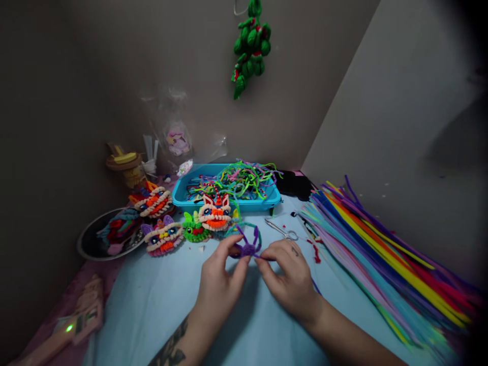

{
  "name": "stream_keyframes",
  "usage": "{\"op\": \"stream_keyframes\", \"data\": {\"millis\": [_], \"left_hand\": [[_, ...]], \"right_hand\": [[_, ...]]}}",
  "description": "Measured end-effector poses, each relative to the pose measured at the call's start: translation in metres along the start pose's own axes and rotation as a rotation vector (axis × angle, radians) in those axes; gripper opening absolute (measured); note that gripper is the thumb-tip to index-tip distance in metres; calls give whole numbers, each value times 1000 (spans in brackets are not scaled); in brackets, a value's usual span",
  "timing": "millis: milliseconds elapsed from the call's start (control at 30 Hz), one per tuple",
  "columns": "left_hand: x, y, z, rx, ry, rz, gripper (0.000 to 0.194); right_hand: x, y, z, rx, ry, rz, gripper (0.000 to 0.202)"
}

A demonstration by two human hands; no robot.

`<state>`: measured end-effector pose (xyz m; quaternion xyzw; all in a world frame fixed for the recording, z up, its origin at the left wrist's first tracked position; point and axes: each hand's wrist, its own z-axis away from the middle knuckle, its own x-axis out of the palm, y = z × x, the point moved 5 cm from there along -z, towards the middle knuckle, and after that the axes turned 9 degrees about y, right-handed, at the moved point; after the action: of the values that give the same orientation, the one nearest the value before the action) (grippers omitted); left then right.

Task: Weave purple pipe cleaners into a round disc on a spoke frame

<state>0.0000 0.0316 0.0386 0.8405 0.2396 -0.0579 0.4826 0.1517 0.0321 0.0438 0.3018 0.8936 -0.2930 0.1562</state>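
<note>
A purple pipe-cleaner piece [249,249] with a tight woven middle and loops rising from it is held between my two hands above the blue table cover. My left hand [223,269] pinches its left side between thumb and fingers. On the right, my right hand [287,272] has thumb and index finger closed on a purple strand at the piece's lower right edge. A loose purple end shows beyond my right hand. Teal loops stand just behind the purple ones; whether they are joined to them I cannot tell.
Behind my hands lie several lion-head figures [215,216], a blue tray [226,207] of pipe-cleaner scraps and scissors [282,230]. Long coloured pipe cleaners [381,249] spread at the right. A bowl [82,244] and a pink device [86,315] are at the left.
</note>
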Motion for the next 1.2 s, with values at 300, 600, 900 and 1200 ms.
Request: {"op": "stream_keyframes", "data": {"millis": [300,600,900,1200], "left_hand": [[2,6,13,254,88,-177,38],[-10,23,8,593,180,-181,42],[-10,27,9,699,94,-219,41],[-9,28,9,681,61,-237,39]], "right_hand": [[-2,-16,-3,-165,102,168,16],[-9,-7,-5,-54,79,50,26],[-5,-6,-3,6,-105,-23,23],[-6,-5,-4,39,-124,-80,16]]}}
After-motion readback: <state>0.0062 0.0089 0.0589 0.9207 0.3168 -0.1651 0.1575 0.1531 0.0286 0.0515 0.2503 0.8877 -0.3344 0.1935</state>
